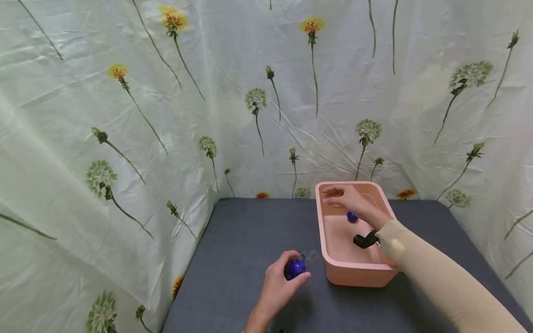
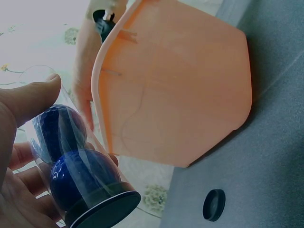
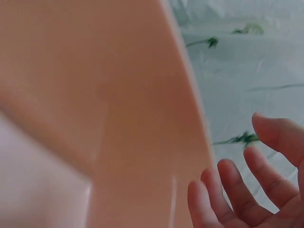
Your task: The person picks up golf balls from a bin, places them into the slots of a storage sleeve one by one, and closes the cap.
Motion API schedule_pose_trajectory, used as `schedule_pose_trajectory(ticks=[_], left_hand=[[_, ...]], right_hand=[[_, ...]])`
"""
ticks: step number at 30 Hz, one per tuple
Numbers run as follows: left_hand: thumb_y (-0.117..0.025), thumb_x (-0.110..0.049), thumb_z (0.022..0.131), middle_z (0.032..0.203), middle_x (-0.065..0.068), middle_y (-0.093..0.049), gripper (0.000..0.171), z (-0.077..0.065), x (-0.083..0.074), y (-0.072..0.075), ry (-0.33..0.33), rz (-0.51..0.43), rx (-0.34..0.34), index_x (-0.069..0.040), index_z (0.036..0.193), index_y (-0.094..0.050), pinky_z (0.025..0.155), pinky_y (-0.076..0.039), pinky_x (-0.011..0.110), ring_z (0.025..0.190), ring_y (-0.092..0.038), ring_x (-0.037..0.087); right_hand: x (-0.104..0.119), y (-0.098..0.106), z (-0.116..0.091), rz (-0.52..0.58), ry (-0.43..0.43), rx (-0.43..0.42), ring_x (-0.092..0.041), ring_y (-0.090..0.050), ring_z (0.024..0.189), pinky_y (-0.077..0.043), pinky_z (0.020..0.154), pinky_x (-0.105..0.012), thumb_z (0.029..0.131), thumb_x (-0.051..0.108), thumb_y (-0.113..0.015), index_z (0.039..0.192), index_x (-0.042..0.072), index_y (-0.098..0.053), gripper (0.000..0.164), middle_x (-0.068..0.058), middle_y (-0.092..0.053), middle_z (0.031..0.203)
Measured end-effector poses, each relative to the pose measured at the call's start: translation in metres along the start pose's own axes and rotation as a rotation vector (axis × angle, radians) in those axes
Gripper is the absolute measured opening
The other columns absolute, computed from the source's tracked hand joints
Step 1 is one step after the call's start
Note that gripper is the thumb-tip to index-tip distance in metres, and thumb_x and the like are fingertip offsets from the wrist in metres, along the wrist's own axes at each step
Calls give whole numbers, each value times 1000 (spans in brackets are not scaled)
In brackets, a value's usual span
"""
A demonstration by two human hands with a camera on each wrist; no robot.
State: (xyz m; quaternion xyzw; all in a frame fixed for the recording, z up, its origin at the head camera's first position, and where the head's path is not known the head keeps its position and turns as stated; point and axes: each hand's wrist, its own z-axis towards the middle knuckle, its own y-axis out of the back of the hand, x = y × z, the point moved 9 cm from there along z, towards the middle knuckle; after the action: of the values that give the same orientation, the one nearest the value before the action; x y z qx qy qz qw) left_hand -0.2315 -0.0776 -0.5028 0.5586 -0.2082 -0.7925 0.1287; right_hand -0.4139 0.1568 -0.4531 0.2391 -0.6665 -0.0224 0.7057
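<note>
My left hand (image 1: 276, 282) grips a clear plastic tube (image 2: 47, 168), thumb on one side and fingers curled round the other. Two blue dimpled balls (image 2: 80, 178) sit inside it, against a dark cap (image 2: 104, 211) that closes one end. The far end looks uncapped and points towards the pink bin (image 1: 354, 266). Above the bin's back part, my right hand (image 1: 343, 196) hovers with relaxed, parted fingers and nothing in them. A single blue ball (image 1: 352, 217) lies in the bin below that hand.
A loose black cap (image 2: 214, 205) lies on the dark grey table (image 1: 245, 240), near the bin. Flower-printed white sheeting (image 1: 233, 115) hangs behind the table and along its sides. A black strap-like piece (image 1: 365, 239) sits at my right wrist, over the bin.
</note>
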Motion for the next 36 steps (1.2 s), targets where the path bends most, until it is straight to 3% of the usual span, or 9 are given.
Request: schedule_pose_trajectory(ticks=[6,17,27,32,36], left_hand=[[-82,-45,83,108,-8,-67,48,1,2,2,19,2,2,-33,124,-60,78,-55,32,92,-62,11],[-85,-36,82,104,-6,-67,48,2,3,6,-12,-15,-19,-31,123,-60,75,-53,28,89,-63,15],[-85,-35,82,104,-8,-67,47,-2,7,7,24,-21,-15,-32,122,-60,76,-53,30,90,-62,13],[-84,-40,82,104,-9,-67,48,-2,9,7,33,-8,-16,-29,123,-61,77,-53,29,90,-62,13],[-82,-46,82,105,-9,-67,50,-1,10,8,34,-5,-16,-27,124,-61,77,-53,29,91,-62,13]], right_hand=[[-19,5,16,-27,-59,-18,-38,-58,118,-46,99,-54,95,12,-71,138,-8,-53,51,-32,-53,135],[-59,22,25,-189,-73,-147,-43,-59,114,-52,90,-42,93,6,-72,126,-15,-59,41,-33,-60,126],[-98,22,15,-255,-137,-79,-38,-62,105,-51,81,-31,87,-1,-67,122,-20,-58,40,-35,-61,121],[-102,26,17,-288,-109,-100,-39,-65,98,-53,82,-37,85,-3,-68,117,-20,-59,38,-35,-65,111],[-110,28,19,-328,-152,-95,-35,-65,97,-53,86,-43,85,0,-71,118,-18,-60,39,-33,-65,112]])
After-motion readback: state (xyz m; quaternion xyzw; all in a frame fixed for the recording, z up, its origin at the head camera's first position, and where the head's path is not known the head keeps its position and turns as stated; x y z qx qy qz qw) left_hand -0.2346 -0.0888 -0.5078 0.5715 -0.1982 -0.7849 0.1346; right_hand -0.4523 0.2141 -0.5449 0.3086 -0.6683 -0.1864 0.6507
